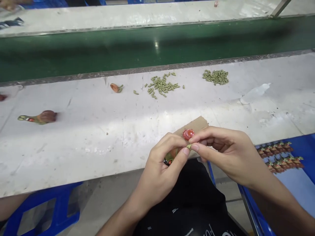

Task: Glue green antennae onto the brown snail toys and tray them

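My left hand (166, 160) is closed around a small painted figurine (173, 153), green and orange-brown, mostly hidden by the fingers. Fingertips of my right hand (219, 147) pinch a tiny green piece (189, 146) against it, and the two hands meet there. Just behind the fingertips, a glossy red round item (188, 133) rests on a piece of brown cardboard (197, 124) at the table's near edge. Further back lie a loose pile of small green pieces (162, 86) and a tighter pile of green pieces (216, 77).
A snail-like figurine (41, 117) lies at left, and an orange-brown part (115, 87) with green sits further back. A whitish translucent bottle (256, 93) lies at right. Rows of figurines (283, 162) fill a blue crate at lower right. A green belt (123, 49) runs behind the table.
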`<action>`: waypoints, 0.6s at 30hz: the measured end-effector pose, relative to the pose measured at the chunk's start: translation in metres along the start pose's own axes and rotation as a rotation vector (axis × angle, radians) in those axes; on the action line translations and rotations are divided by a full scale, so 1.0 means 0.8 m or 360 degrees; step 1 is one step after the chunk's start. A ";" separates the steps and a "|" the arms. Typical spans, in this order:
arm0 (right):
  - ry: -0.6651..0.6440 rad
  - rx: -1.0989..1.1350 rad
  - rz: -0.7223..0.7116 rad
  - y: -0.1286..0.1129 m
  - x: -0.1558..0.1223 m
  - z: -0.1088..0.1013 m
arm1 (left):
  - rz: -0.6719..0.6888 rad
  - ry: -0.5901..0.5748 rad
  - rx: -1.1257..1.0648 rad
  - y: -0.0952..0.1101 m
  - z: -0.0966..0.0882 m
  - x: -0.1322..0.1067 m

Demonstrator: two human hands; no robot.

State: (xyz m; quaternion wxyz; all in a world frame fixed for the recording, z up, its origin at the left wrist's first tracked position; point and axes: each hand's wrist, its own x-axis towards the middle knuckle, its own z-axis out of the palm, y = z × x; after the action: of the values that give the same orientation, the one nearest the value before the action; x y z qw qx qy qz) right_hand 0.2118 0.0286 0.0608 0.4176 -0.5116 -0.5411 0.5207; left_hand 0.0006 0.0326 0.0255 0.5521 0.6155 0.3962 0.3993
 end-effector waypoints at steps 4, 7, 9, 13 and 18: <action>0.0019 0.0283 0.0068 0.012 -0.003 0.003 | 0.0021 0.0031 -0.0044 -0.006 0.007 -0.004; 0.0045 0.0245 0.0005 0.020 -0.001 0.001 | -0.0067 0.0077 -0.0072 -0.010 0.010 -0.011; 0.0183 -0.0029 -0.0127 0.024 0.002 -0.005 | -0.0200 0.0102 -0.0151 -0.012 0.010 -0.017; 0.0330 -0.0861 -0.0541 0.034 0.008 -0.020 | -0.0377 0.0168 -0.0256 -0.017 0.010 -0.028; 0.0191 -0.1285 -0.0740 0.045 0.010 -0.025 | -0.0341 0.0152 -0.0204 -0.020 0.012 -0.030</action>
State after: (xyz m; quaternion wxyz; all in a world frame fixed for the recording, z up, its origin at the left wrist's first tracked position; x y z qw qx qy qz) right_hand 0.2345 0.0365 0.0268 0.3213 -0.5277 -0.7754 0.1306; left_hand -0.0005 0.0080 0.0073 0.6103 0.5135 0.4590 0.3913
